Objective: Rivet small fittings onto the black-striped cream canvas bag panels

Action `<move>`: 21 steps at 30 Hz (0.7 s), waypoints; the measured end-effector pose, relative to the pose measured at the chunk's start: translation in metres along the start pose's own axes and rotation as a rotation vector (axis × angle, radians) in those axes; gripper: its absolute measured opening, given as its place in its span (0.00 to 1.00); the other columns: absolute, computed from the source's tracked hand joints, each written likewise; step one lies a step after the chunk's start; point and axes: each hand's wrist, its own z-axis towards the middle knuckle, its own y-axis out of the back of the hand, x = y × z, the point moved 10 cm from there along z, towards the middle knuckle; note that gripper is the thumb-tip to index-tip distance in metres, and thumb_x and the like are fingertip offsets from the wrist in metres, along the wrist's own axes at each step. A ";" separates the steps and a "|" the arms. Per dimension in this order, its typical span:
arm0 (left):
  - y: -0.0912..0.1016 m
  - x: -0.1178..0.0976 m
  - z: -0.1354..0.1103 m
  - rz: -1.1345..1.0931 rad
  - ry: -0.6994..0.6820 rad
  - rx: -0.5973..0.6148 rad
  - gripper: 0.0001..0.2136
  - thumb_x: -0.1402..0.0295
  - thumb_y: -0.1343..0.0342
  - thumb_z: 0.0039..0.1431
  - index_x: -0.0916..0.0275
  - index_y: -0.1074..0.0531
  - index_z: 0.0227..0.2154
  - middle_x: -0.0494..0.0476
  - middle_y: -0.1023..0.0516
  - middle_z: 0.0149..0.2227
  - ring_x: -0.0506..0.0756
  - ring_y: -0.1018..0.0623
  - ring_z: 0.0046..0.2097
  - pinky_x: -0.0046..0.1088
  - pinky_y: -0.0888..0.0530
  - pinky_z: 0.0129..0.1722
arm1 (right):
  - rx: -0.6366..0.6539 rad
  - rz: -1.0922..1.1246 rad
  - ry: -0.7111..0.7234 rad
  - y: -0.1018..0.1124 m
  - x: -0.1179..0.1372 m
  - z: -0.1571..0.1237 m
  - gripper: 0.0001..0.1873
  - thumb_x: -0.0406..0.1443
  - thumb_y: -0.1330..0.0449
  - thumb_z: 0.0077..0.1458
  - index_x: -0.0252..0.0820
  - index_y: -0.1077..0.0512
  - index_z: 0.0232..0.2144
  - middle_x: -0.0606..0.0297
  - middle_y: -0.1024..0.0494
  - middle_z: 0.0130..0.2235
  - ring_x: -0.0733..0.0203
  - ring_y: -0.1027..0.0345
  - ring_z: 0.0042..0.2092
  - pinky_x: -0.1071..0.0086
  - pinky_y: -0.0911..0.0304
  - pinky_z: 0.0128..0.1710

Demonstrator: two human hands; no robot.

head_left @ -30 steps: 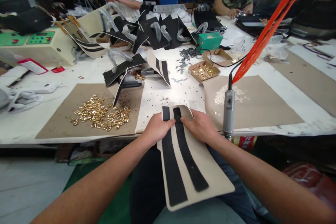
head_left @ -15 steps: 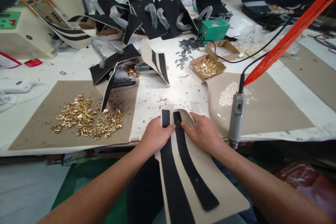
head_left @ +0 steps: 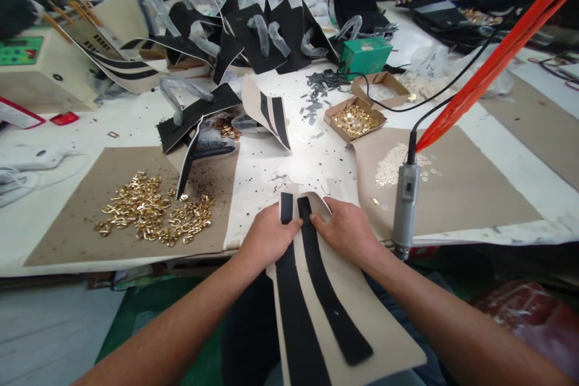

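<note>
A cream panel with two black stripes [head_left: 357, 319] lies from the table's front edge down over my lap. My left hand [head_left: 266, 235] grips its upper left side, fingers closed, thumb at the stripes. On the upper right side my right hand [head_left: 348, 229] is closed on the panel, fingertips by the right stripe. Both hands meet near the panel's top end at the table edge.
A pile of gold buckles [head_left: 154, 211] lies on brown card at the left. A grey hand tool [head_left: 404, 205] hangs on an orange cord [head_left: 493, 60] at the right. Boxes of gold parts [head_left: 355, 119], black and cream panels [head_left: 266, 36], a green box [head_left: 364, 55] and co-workers sit farther back.
My hands have kept their hold on the panel. The view has tilted down, then slightly back, and the panel's lower end has shifted a little over my lap.
</note>
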 end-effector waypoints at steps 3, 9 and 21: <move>0.011 0.005 -0.004 0.233 0.051 -0.061 0.13 0.59 0.37 0.56 0.59 0.23 0.41 0.62 0.16 0.41 0.68 0.19 0.45 0.42 0.25 0.44 | 0.014 -0.028 -0.018 0.000 0.000 0.001 0.12 0.45 0.41 0.62 0.46 0.24 0.41 0.56 0.17 0.38 0.45 0.24 0.40 0.64 0.41 0.35; 0.023 -0.040 -0.023 0.471 -0.386 -0.370 0.31 0.65 0.32 0.53 0.64 0.34 0.59 0.69 0.29 0.61 0.67 0.31 0.63 0.46 0.33 0.63 | 0.027 -0.055 -0.023 0.004 0.003 0.000 0.13 0.45 0.41 0.61 0.45 0.25 0.43 0.55 0.17 0.38 0.47 0.24 0.40 0.64 0.40 0.35; -0.006 -0.014 -0.011 0.273 -0.523 -0.255 0.14 0.57 0.40 0.62 0.59 0.24 0.44 0.62 0.21 0.52 0.65 0.25 0.56 0.51 0.29 0.59 | -0.231 0.271 0.120 0.040 0.004 -0.028 0.22 0.41 0.34 0.55 0.46 0.26 0.52 0.59 0.20 0.45 0.52 0.25 0.43 0.64 0.33 0.42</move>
